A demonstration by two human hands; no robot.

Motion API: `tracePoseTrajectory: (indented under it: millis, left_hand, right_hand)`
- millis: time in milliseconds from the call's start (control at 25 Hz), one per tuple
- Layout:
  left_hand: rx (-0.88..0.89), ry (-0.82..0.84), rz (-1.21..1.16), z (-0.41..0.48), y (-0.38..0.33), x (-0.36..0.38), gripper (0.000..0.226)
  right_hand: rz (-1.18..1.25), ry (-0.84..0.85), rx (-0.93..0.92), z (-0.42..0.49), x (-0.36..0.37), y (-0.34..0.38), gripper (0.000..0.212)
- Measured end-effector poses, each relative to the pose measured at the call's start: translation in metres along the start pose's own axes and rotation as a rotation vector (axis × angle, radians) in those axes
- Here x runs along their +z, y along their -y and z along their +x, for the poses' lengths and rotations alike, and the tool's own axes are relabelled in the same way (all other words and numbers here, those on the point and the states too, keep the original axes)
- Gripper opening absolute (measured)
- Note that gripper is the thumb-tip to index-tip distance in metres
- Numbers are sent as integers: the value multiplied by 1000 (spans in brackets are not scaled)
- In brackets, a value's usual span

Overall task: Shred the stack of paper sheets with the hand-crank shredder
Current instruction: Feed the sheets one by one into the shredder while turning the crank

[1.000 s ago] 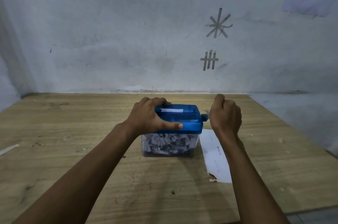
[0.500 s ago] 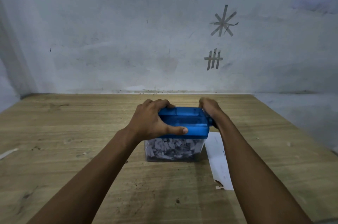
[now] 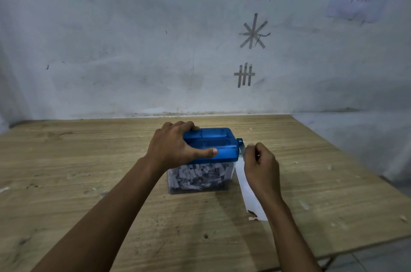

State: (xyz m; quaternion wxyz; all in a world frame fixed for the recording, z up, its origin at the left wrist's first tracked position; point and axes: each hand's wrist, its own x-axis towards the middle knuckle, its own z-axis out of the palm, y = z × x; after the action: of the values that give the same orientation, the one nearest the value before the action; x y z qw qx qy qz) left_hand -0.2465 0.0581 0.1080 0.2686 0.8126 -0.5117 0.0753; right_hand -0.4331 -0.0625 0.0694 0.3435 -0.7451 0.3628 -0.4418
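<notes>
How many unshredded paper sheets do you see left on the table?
1: a white sheet lies flat on the table just right of the shredder, partly under the right hand. More sheets could be stacked beneath it or hidden by the arm.

Bare forearms, no sleeves; left hand (image 3: 171,147), right hand (image 3: 262,167).

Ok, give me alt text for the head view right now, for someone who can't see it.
The left hand presses down on the blue lid of a hand-crank shredder while the right hand grips its crank. The clear bin below holds shredded paper, and white paper sheets lie on the wooden table beside it.
</notes>
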Motion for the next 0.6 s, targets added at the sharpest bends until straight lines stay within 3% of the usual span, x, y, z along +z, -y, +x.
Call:
tracePoseTrajectory:
  millis: [160,240,440,520,600]
  left_hand:
    - [13,56,-50,2,1,-3,98]
    - [18,64,-85,4,4,-5,96]
    - [38,56,-124,3,5,-5,93]
    - [26,46,-129,1,2,-2,92]
    - [-3,8,-128,1,2,-1,91]
  right_hand:
    - [-152,-137,-48,33,-5,40,53]
    - [-249,-98,0,64,-2,61,55]
    - [-282,230,220,120,38,42,47]
    - [-69,476,470,113,48,7,32]
    - [131,545,662,92,47,-12,26]
